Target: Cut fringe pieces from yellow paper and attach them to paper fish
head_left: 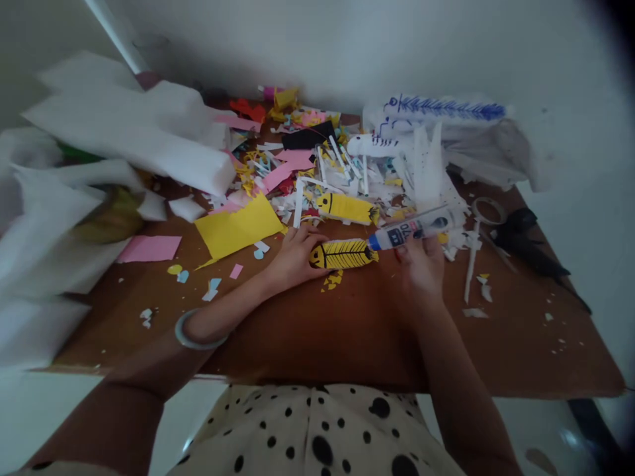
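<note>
Paper clutter covers the far half of the brown table [317, 337]. White sheets [129, 132] are heaped at its 9 o'clock side, with 1 pink sheet [149, 248] and 1 yellow sheet [238, 228] lying flat beside them.

Left hand [297, 254]: not clasped, fingers spread flat, tips resting on the head end of the yellow paper fish [343, 254] and pinning it to the wood. A pale bracelet [196, 337] sits on that wrist.

Fish position: table centre, long axis running 9 to 3 o'clock, head at 9, tail at 3. It lies between the 2 hands, and the left is the only hand touching it. A second yellow fish [347, 207] lies at its 12 o'clock, just apart.

Right hand [421, 268]: closed around the glue tube [419, 228]. The tube lies nearly level, with its blue nozzle pointing towards 9 o'clock, right at the fish's tail. Whether the tip touches the paper I cannot tell.

Further towards 3 o'clock: 1 tape roll [489, 210] and black scissors [533, 248], both untouched.
</note>
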`<state>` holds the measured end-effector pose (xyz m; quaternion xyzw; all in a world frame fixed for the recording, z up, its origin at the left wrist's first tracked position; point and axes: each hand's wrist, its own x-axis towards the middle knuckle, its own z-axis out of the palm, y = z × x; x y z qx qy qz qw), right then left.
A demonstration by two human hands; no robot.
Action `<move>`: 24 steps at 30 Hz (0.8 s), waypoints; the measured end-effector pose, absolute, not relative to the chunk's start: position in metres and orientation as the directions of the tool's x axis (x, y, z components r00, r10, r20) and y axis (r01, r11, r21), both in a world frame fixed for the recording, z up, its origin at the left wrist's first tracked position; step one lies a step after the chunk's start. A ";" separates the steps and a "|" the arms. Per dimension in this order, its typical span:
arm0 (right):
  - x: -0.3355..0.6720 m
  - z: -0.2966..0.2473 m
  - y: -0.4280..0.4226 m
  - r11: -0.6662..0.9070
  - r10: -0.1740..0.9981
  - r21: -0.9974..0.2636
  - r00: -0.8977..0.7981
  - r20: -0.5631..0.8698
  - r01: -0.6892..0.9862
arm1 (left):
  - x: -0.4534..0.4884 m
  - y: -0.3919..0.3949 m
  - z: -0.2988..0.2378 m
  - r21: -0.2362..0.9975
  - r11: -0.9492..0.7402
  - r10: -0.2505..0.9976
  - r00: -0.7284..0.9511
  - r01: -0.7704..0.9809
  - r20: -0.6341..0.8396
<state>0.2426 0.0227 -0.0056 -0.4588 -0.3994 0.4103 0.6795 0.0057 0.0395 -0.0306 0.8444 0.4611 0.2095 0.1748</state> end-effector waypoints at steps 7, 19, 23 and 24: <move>0.210 -0.012 0.021 0.214 0.964 -0.973 0.178 0.196 -0.084 | 0.001 0.036 -0.036 0.509 -0.515 0.852 0.476 0.689 0.219; 0.203 -0.026 0.021 0.178 0.974 -0.984 0.139 0.177 0.010 | -0.002 0.040 -0.037 0.502 -0.534 0.844 0.467 0.681 0.264; 0.207 -0.035 0.022 0.150 0.964 -0.987 0.215 0.158 0.053 | -0.002 0.039 -0.039 0.530 -0.543 0.837 0.470 0.652 0.279; 0.207 -0.037 0.022 0.143 0.961 -0.988 0.232 0.152 0.056 | -0.002 0.039 -0.039 0.535 -0.541 0.838 0.471 0.649 0.276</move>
